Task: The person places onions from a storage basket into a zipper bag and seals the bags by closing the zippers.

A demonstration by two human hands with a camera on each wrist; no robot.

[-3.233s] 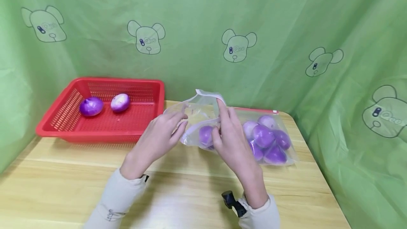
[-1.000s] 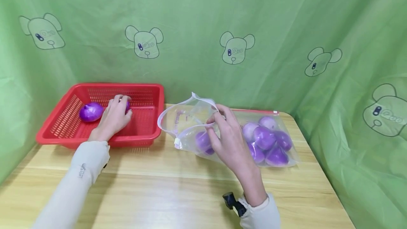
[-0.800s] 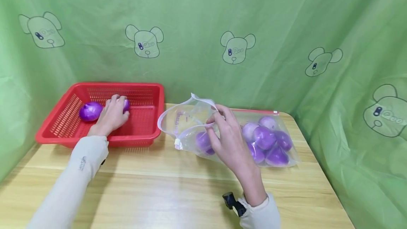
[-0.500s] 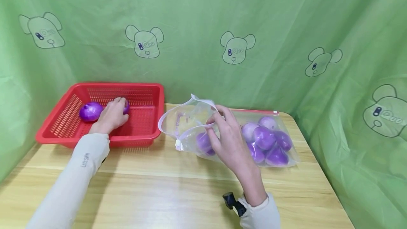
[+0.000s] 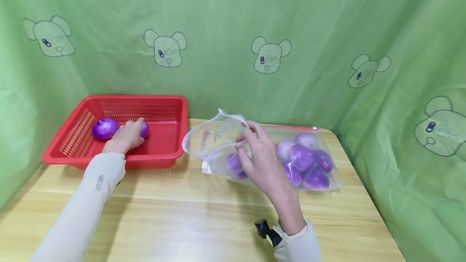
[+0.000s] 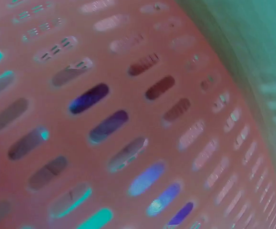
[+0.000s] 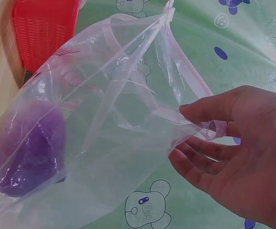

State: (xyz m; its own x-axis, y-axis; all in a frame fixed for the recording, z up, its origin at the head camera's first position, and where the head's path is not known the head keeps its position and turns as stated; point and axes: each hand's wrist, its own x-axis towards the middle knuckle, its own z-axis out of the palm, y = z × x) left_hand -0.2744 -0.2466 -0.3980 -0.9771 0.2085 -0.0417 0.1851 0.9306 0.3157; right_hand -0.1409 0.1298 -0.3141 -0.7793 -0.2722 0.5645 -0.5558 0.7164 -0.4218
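Observation:
My left hand [image 5: 125,136] reaches into a red plastic basket [image 5: 160,158], its fingers curled at a purple onion [image 5: 144,129] that shows past them; part of the grip is hidden. Left of it lies another purple onion [image 5: 105,127]. The left wrist view shows mostly the slotted basket wall [image 6: 142,114], with purple behind some slots. My right hand [image 5: 260,157] pinches the rim of a clear zip bag [image 7: 123,114] between thumb and fingers. The bag's mouth gapes to the left, and purple onion [image 7: 30,148] shows inside.
A second clear bag [image 5: 276,132] with a red zip strip lies at the right, holding several purple onions [image 5: 303,157]. Both bags and the basket are on a wooden table [image 5: 189,217]. A green curtain [image 5: 222,72] rises behind and at the sides.
My left hand has left the zip bag and gone into the basket, to the right-hand onion. It has since shifted slightly lower over it. My right hand keeps the bag's rim.

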